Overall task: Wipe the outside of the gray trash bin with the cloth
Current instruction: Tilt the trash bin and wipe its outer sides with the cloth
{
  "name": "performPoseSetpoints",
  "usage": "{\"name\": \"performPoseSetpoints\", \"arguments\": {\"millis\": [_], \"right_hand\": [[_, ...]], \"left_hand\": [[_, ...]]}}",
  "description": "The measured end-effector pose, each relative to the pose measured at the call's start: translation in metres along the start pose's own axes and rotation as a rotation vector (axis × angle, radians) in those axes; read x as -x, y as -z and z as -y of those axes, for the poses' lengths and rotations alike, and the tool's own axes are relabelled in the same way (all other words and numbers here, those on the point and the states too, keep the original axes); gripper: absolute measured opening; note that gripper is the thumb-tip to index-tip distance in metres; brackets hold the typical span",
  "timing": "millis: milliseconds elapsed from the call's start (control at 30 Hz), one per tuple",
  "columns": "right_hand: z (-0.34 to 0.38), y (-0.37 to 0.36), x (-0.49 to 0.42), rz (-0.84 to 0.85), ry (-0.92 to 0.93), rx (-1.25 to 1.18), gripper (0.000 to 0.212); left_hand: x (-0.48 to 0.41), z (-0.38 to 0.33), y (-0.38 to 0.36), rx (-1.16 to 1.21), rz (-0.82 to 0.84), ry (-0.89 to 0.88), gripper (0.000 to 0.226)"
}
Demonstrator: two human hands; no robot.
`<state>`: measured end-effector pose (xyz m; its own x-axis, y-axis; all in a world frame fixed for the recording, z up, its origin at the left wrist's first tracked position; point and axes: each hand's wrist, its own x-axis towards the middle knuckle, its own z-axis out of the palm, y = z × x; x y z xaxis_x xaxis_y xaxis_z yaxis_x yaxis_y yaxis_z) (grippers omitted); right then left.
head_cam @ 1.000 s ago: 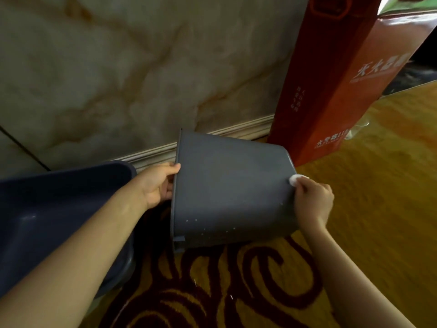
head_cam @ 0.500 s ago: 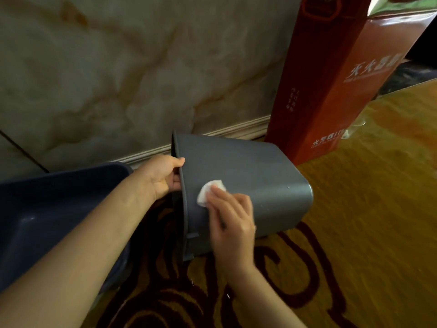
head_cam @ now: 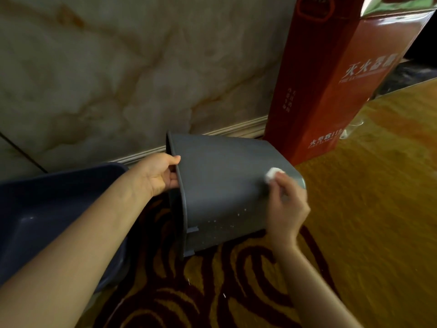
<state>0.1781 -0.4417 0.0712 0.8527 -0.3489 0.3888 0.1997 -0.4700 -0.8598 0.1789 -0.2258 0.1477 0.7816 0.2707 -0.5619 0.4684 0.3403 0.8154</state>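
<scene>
The gray trash bin [head_cam: 220, 183] lies tipped on its side on the carpet, its open mouth facing left and its base to the right. My left hand [head_cam: 157, 174] grips the rim at the mouth, thumb on the outside. My right hand [head_cam: 287, 207] presses a small white cloth [head_cam: 273, 174] against the bin's upper side, close to the base end. Small white specks dot the lower part of the bin's side.
A dark blue plastic tub [head_cam: 59, 209] sits at the left under my left forearm. A tall red box [head_cam: 331, 79] stands against the marble wall [head_cam: 118, 67] right behind the bin. Patterned yellow and dark red carpet [head_cam: 366, 209] covers the floor.
My right hand has swept the cloth along the bin's side, from the base end to the mouth end and back to the base end. My left hand has kept its grip on the rim.
</scene>
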Motion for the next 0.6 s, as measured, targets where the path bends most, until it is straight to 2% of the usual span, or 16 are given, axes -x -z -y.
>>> {"name": "performPoseSetpoints", "arguments": {"millis": [67,133,300,400,600], "right_hand": [[0.032,-0.01,0.044,0.088,0.197,-0.119,0.02],[0.051,-0.017,0.085,0.194,0.299,-0.185,0.018],[0.046,-0.022,0.106,0.251,0.323,-0.215,0.025],[0.024,-0.019,0.086,0.219,0.207,-0.192,0.018],[-0.027,-0.016,0.017,0.006,0.005,-0.074,0.007]], "left_hand": [[0.0,-0.001,-0.002,0.034,-0.014,0.014,0.019],[0.0,-0.001,-0.005,0.051,-0.036,0.02,0.024],[-0.003,0.005,-0.006,0.026,-0.101,0.054,0.027],[-0.003,0.006,-0.001,0.051,-0.12,0.066,0.025],[-0.001,0.007,0.004,0.063,-0.12,0.091,0.024]]}}
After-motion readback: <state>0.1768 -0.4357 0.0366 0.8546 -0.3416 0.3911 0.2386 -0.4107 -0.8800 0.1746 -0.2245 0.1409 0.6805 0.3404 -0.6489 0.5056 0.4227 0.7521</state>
